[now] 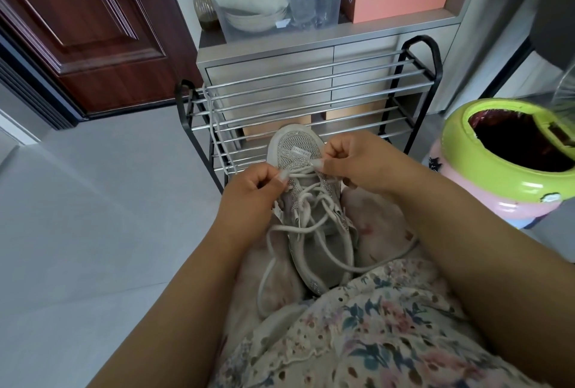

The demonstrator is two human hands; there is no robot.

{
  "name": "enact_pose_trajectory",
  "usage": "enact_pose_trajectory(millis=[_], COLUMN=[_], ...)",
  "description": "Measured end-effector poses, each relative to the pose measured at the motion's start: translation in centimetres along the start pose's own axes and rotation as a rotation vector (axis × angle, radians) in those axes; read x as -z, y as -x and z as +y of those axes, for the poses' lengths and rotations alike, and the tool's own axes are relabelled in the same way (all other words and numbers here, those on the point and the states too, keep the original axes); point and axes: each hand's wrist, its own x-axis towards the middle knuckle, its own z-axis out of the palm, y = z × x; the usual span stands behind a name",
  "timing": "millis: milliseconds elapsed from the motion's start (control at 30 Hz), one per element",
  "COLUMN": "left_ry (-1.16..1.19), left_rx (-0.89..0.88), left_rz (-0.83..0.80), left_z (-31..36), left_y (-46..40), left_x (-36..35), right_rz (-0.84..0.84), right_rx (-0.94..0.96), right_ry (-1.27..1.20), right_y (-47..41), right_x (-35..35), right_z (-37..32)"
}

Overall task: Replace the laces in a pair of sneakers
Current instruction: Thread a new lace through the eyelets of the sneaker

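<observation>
Two hands work one grey sneaker point(306, 188) propped toe-down in my lap, its tongue tipped toward the shoe rack point(311, 101). My left hand point(249, 191) pinches the white lace point(311, 225) by the upper eyelets with its fingers curled tight; my right hand point(354, 163) pinches the same lace from the other side, just below the tongue label. Loose loops spill down over my floral skirt point(357, 325). Another lace point(217, 135) hangs from the rack's left corner; I cannot tell whether it is the old one or the new.

A hard tug, I judge, could drag a lace end back out of its eyelet, or the dangling loops could knot together. The eyelets lie hidden under my fingers, the sneaker's toe is buried in my lap, and the pair's other sneaker is out of view.
</observation>
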Motion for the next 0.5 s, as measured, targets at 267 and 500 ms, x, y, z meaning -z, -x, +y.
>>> enact_pose_trajectory(millis=[267, 500], left_ry=[0.036, 0.05], left_rx=[0.013, 0.035], left_rz=[0.004, 0.104], left_z=[0.3, 0.2], left_y=[0.3, 0.3], left_x=[0.1, 0.1], right_rz=[-0.043, 0.035], right_rx=[-0.04, -0.055], right_ry=[-0.038, -0.323], right_y=[0.5, 0.6], right_x=[-0.1, -0.7], right_z=[-0.2, 0.5])
